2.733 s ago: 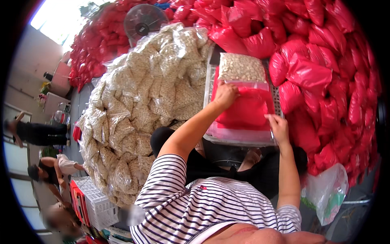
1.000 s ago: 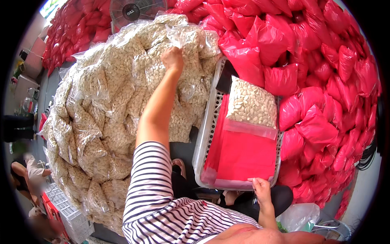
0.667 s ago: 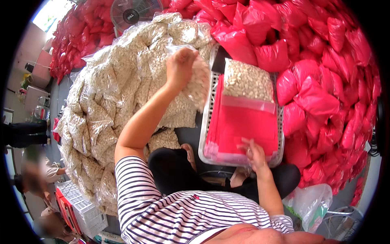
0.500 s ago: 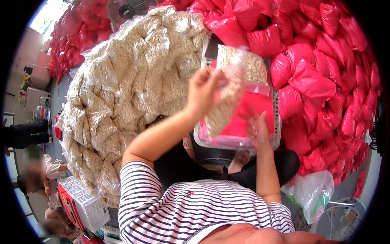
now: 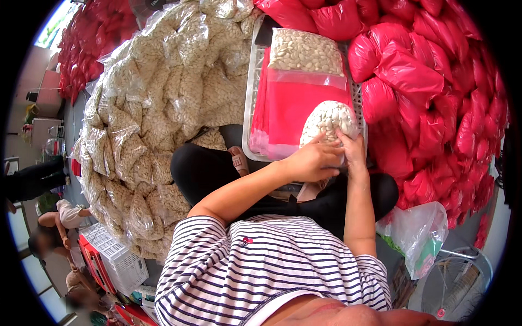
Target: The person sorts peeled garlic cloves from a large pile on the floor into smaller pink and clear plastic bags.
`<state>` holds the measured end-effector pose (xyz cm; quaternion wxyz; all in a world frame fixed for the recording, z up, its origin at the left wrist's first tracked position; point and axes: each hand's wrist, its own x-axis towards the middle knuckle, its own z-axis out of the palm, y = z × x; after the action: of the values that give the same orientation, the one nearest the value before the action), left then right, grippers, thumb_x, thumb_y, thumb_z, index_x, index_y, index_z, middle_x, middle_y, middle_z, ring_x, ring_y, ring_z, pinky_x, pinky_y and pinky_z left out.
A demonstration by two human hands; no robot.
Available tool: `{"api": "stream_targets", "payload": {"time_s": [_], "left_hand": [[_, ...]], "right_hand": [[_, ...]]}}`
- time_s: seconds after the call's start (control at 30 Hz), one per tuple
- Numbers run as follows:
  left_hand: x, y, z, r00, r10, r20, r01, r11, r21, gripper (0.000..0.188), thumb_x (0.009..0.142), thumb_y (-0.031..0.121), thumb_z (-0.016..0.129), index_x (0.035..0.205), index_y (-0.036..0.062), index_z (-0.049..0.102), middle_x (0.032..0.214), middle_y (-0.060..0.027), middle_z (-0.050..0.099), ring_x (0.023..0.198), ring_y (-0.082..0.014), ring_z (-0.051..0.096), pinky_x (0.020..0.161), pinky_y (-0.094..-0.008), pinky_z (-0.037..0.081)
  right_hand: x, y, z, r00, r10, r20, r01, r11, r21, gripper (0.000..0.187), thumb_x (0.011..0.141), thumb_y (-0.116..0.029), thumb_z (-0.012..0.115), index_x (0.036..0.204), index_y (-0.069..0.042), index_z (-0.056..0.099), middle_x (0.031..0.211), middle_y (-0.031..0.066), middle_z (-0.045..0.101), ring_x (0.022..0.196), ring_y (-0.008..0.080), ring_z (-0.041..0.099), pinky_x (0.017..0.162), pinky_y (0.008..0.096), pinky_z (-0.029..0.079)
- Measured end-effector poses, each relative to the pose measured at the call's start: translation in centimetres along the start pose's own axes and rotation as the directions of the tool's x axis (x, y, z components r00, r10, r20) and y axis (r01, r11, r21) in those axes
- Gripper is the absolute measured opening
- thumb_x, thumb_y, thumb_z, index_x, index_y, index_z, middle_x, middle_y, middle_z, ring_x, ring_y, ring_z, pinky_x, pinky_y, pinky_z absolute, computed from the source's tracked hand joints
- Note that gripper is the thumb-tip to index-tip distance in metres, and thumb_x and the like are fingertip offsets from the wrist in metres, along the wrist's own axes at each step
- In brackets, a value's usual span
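Both hands are on a clear bag of pale seeds (image 5: 329,123), tilted up over the near right part of the tray. My right hand (image 5: 353,152) grips its right lower side, the thumb laid over the front. Bent over the bag's lower end, my left hand (image 5: 317,160) has its fingers closed on it; the fingertips are partly hidden. Under the bag lie flat red plastic bags (image 5: 304,98) in a white perforated tray (image 5: 248,117). Another clear bag of pale seeds (image 5: 305,51) rests at the tray's far end.
On the left rises a big heap of clear seed bags (image 5: 157,103); on the right, a heap of filled red bags (image 5: 413,76). A clear plastic bag (image 5: 416,233) and a fan (image 5: 454,285) are at lower right. White crates (image 5: 117,261) and people are at lower left.
The seed bag my left hand held up has come down to the near right of the tray. My right hand, open before, now grips it too. The whole view has shifted.
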<state>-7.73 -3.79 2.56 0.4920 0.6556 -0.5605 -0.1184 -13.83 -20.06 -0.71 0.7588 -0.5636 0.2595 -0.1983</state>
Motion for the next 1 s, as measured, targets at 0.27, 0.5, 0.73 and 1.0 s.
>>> {"api": "stream_targets", "payload": {"time_s": [0.27,0.5,0.73,1.0], "left_hand": [[-1.2,-7.2,-1.6,0.985,-0.089,-0.147,0.159,0.797,0.583,0.016,0.077,0.020,0.069,0.089,0.0096,0.066,0.086,-0.0062,0.061,0.083,-0.0252,0.058,0.075,-0.0367,0.047],[-1.0,-10.7,-1.1,0.985,-0.171,-0.029,0.164,0.866,0.473,0.017,0.079,0.018,0.066,0.091,0.0064,0.067,0.087,-0.0090,0.062,0.082,-0.0277,0.061,0.072,-0.0369,0.049],[3.0,-6.5,-6.6,0.920,-0.389,-0.053,0.392,0.914,0.101,0.017,0.083,0.015,0.066,0.088,-0.0008,0.067,0.084,-0.0171,0.063,0.078,-0.0325,0.063,0.069,-0.0384,0.049],[3.5,-5.3,-6.2,0.928,-0.322,-0.187,0.334,0.942,0.036,0.017,0.082,0.014,0.067,0.085,-0.0025,0.066,0.080,-0.0155,0.061,0.074,-0.0326,0.062,0.067,-0.0378,0.048]], "right_hand": [[-2.7,-3.8,-6.1,0.990,-0.141,0.009,0.141,0.979,-0.146,0.028,0.081,-0.003,0.066,0.109,0.004,0.064,0.103,0.0084,0.067,0.090,0.0145,0.063,0.082,0.0291,0.049],[-4.6,-6.8,-3.1,0.887,-0.133,0.443,0.379,0.758,-0.531,0.033,0.085,0.004,0.054,0.113,-0.005,0.067,0.096,0.0101,0.071,0.084,0.0135,0.067,0.073,0.0271,0.053],[-3.0,-4.6,2.4,0.677,-0.061,0.733,0.734,-0.009,-0.679,0.023,0.075,-0.007,0.058,0.095,-0.011,0.071,0.069,0.0107,0.063,0.063,0.0317,0.062,0.056,0.0413,0.049],[-3.7,-1.6,6.4,0.921,-0.259,0.290,0.317,0.067,-0.946,0.058,0.076,-0.024,0.068,0.128,-0.009,0.050,0.109,0.0253,0.059,0.084,0.0416,0.063,0.069,0.0460,0.051]]}}
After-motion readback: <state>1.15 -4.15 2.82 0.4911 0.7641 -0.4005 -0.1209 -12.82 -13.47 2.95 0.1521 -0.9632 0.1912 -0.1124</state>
